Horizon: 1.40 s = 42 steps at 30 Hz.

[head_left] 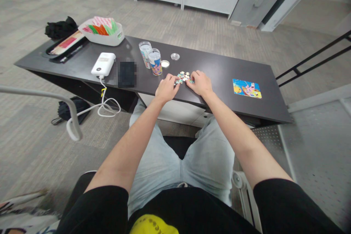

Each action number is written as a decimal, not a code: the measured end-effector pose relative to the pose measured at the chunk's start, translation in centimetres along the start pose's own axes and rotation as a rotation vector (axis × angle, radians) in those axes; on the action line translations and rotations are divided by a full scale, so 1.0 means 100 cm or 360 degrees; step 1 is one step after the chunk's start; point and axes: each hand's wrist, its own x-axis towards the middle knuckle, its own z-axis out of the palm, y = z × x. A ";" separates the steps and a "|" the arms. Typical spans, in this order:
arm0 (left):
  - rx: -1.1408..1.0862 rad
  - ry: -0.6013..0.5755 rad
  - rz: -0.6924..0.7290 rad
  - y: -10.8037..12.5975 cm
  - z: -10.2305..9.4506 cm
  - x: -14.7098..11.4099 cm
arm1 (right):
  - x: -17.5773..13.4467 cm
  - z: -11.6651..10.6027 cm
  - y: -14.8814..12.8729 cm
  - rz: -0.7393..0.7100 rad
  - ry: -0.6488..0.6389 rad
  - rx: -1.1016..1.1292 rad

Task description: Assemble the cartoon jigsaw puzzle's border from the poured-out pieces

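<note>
A small heap of jigsaw puzzle pieces (183, 76) lies near the table's front edge, between my two hands. My left hand (166, 88) is at the heap's left side, its fingers bent and closed around pieces at the edge. On the opposite side, my right hand (201, 82) has curled fingers and thumb closed on a few pieces. The fingers partly hide what each hand grips. To the right lies a colourful cartoon picture card (247, 88). Two clear cans with cartoon prints, a front can (155, 62) and a rear can (144, 54), stand behind my left hand.
Two round lids, a clear lid (175, 56) and a rimmed lid (165, 64), lie by the cans on the dark table (219, 67). Leftward are a blurred dark item (127, 74), a white power bank (103, 64) with a cable, a white basket (105, 39) and a black tray (65, 45).
</note>
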 end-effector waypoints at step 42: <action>-0.0431 0.0653 -0.0497 -0.120 -0.086 0.068 | -0.004 -0.005 -0.002 -0.0006 -0.0091 0.0190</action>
